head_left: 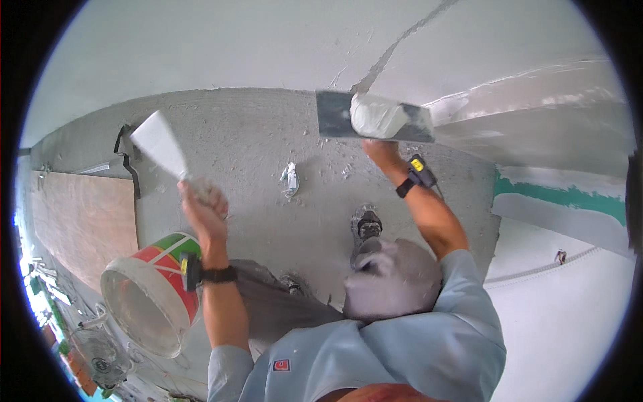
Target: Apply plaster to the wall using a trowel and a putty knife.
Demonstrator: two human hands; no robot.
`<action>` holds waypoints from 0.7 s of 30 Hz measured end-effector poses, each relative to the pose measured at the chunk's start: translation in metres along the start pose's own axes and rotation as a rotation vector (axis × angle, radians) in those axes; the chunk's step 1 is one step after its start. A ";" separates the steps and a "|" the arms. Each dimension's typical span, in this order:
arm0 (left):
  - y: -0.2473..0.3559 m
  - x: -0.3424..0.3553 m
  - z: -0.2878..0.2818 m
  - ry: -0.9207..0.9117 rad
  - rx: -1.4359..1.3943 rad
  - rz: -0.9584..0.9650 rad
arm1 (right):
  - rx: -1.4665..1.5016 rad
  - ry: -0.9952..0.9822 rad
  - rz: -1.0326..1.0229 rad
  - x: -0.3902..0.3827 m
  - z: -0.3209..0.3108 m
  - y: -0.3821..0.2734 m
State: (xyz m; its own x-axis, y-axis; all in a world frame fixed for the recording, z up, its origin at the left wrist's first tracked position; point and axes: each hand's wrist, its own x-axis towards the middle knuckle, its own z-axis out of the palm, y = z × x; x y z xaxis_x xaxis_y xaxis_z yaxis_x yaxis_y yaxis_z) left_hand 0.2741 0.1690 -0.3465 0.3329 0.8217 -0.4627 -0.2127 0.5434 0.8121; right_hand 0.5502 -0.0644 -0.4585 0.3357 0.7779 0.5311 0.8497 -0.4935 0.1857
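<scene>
My left hand (205, 209) is closed around the handle of a wide putty knife (161, 144), its pale blade angled up and to the left. On the right, my right hand (384, 155) grips a flat steel plastering trowel (335, 118) from below, so the handle is hidden. A thick lump of white plaster (377, 116) rests on the trowel's face. The trowel is near the wall (268, 47), where a grey streak (395, 50) runs up from behind it. The two tools are well apart. Black wrist straps with small devices are on both forearms.
A red, green and white bucket (175, 268) tilts beside my left forearm. Beyond it lie a plywood board (84, 214), a black strip (127, 161) and a clear container (100, 355). A crumpled white object (290, 179) and crumbs litter the floor. My shoe (367, 224) stands below the trowel.
</scene>
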 end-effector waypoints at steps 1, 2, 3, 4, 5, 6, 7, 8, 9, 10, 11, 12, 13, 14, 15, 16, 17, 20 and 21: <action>0.002 -0.006 0.001 0.059 -0.010 0.037 | 0.018 -0.007 0.013 -0.019 0.022 -0.005; 0.002 -0.008 -0.007 0.037 -0.017 0.058 | 0.141 -0.119 0.107 -0.035 0.040 -0.010; 0.003 -0.008 -0.018 0.013 -0.026 0.075 | 0.261 -0.234 0.200 -0.049 0.056 -0.013; 0.006 -0.011 -0.027 0.023 -0.006 0.072 | 0.210 -0.229 0.196 -0.057 0.070 -0.014; 0.008 -0.013 -0.035 -0.026 0.032 0.082 | 0.223 -0.241 0.203 -0.062 0.085 -0.012; 0.011 -0.015 -0.039 -0.071 0.069 0.091 | 0.257 -0.280 0.252 -0.062 0.096 -0.012; 0.012 -0.017 -0.041 -0.058 0.080 0.084 | 0.287 -0.319 0.298 -0.062 0.107 -0.010; 0.013 -0.019 -0.041 -0.026 0.089 0.119 | 0.327 -0.307 0.271 -0.062 0.115 -0.004; 0.014 -0.018 -0.038 0.005 0.097 0.160 | 0.336 -0.314 0.269 -0.061 0.125 -0.002; 0.014 -0.020 -0.030 0.093 0.012 0.163 | 0.375 -0.402 0.336 -0.060 0.133 0.000; 0.013 -0.020 -0.028 0.101 0.014 0.161 | 0.410 -0.490 0.401 -0.059 0.140 0.003; 0.013 -0.022 -0.029 0.067 0.050 0.197 | 0.400 -0.525 0.400 -0.055 0.145 0.005; 0.014 -0.023 -0.029 0.032 0.084 0.233 | 0.403 -0.527 0.395 -0.050 0.151 0.009; 0.015 -0.024 -0.030 0.037 0.082 0.233 | 0.488 -0.614 0.470 -0.043 0.158 0.013; 0.015 -0.024 -0.032 -0.007 0.095 0.261 | 0.570 -0.702 0.545 -0.036 0.162 0.017; 0.015 -0.024 -0.033 -0.052 0.107 0.289 | 0.629 -0.760 0.554 -0.029 0.166 0.025; 0.015 -0.026 -0.035 -0.050 0.099 0.287 | 0.622 -0.761 0.548 -0.028 0.164 0.026; 0.011 -0.024 -0.037 -0.022 0.039 0.264 | 0.605 -0.772 0.498 -0.024 0.161 0.030; 0.012 -0.025 -0.040 -0.033 0.054 0.249 | 0.599 -0.768 0.489 -0.020 0.153 0.029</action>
State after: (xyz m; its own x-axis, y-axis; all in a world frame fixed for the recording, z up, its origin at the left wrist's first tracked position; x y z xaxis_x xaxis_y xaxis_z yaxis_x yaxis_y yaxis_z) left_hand 0.2266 0.1620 -0.3400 0.3066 0.9225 -0.2343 -0.2425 0.3138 0.9180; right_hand 0.6305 -0.0347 -0.5907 0.6789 0.6872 -0.2584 0.5457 -0.7078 -0.4486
